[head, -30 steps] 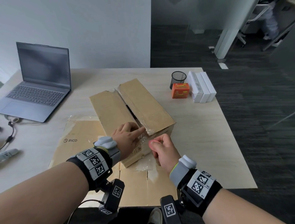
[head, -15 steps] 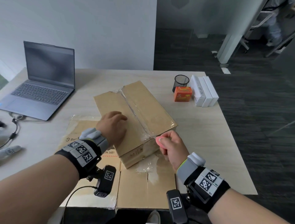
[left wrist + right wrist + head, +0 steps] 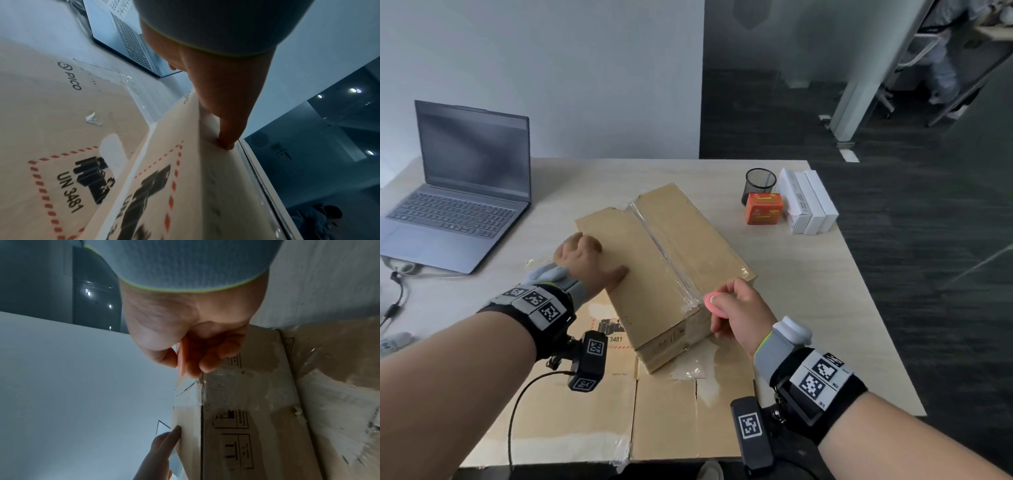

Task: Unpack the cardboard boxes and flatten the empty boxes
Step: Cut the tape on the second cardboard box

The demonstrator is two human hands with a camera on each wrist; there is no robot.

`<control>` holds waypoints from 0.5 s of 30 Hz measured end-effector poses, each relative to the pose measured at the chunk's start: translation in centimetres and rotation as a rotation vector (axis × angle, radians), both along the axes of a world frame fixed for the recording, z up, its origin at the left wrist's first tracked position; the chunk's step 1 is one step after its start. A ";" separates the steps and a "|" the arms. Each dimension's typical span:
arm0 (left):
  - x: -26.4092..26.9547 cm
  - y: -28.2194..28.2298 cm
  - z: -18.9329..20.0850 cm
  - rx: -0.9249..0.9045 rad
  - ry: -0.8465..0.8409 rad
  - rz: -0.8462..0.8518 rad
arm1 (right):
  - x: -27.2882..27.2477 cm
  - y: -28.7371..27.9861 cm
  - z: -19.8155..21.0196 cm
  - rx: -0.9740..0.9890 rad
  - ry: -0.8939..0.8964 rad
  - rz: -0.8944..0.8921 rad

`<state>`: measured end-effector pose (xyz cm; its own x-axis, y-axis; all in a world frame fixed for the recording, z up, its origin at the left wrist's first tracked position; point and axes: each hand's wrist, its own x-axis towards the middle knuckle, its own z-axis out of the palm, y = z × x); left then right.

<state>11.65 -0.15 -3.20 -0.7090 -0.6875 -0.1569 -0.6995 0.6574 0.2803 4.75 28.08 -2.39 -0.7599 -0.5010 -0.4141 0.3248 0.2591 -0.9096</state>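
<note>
- The cardboard box (image 3: 661, 263) lies closed in the middle of the desk (image 3: 804, 291), its flaps sealed by a strip of clear tape (image 3: 664, 253) running along the centre seam.
- It sits on a flattened box (image 3: 585, 404) printed with "PICO" and "UN 3481", which lies at the near desk edge.
- The left hand (image 3: 585, 263) rests on the box's left top flap, fingers (image 3: 226, 139) straight and pressing down, thumb spread toward the seam.
- The right hand (image 3: 739, 308) is at the near end of the taped seam, its fingers (image 3: 207, 365) curled around a small pink cutter (image 3: 711, 301) held against the box's top edge.
- Toward the far right of the desk stand a black mesh cup (image 3: 758, 183), an orange carton (image 3: 763, 207) and three white boxes (image 3: 808, 202) side by side.
- An open laptop (image 3: 458, 192) sits at the far left.
</note>
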 end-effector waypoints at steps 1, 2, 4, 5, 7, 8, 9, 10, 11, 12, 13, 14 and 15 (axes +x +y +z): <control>0.0 -1.1 -0.2 0.005 0.011 0.017 | 0.1 -0.1 -0.1 0.009 -0.009 -0.021; -0.1 -2.2 -0.5 0.021 0.029 0.035 | 0.3 -0.1 -0.3 0.030 -0.008 -0.043; -0.1 -4.1 -1.0 0.059 0.051 0.072 | 0.6 0.0 -0.8 0.079 0.003 -0.080; -0.7 -5.2 -1.3 0.078 0.035 0.055 | 0.8 -0.1 -0.9 0.093 -0.004 -0.130; -1.0 -6.5 -1.4 0.066 -0.018 0.039 | 0.9 0.1 -0.9 0.081 -0.046 -0.188; -1.5 -7.0 -1.5 0.053 -0.040 0.019 | 0.9 0.1 -0.9 0.076 -0.078 -0.227; -1.8 -7.4 -1.4 0.027 -0.051 -0.005 | 0.9 0.1 -1.0 0.059 -0.114 -0.274; -2.1 -7.9 -1.5 0.003 -0.047 -0.032 | 1.1 0.0 -1.0 0.033 -0.150 -0.321; -2.7 -8.4 -1.4 -0.010 -0.031 -0.070 | 1.4 -0.2 -0.9 0.019 -0.166 -0.363; -3.4 -8.6 -1.4 -0.004 -0.009 -0.100 | 1.6 -0.4 -0.8 0.009 -0.177 -0.388; -4.0 -8.7 -1.1 0.032 0.002 -0.115 | 1.8 -0.6 -0.7 0.004 -0.196 -0.399; -4.7 -8.7 -1.0 0.073 0.006 -0.122 | 2.0 -0.8 -0.4 -0.020 -0.235 -0.424; -5.3 -8.6 -0.7 0.104 0.001 -0.126 | 2.2 -1.1 -0.1 -0.045 -0.277 -0.446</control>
<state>6.37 -8.76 -3.95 -0.7886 -0.5735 -0.2220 -0.6133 0.7069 0.3524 6.93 27.02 -2.52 -0.7683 -0.1755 -0.6156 0.6248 0.0036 -0.7808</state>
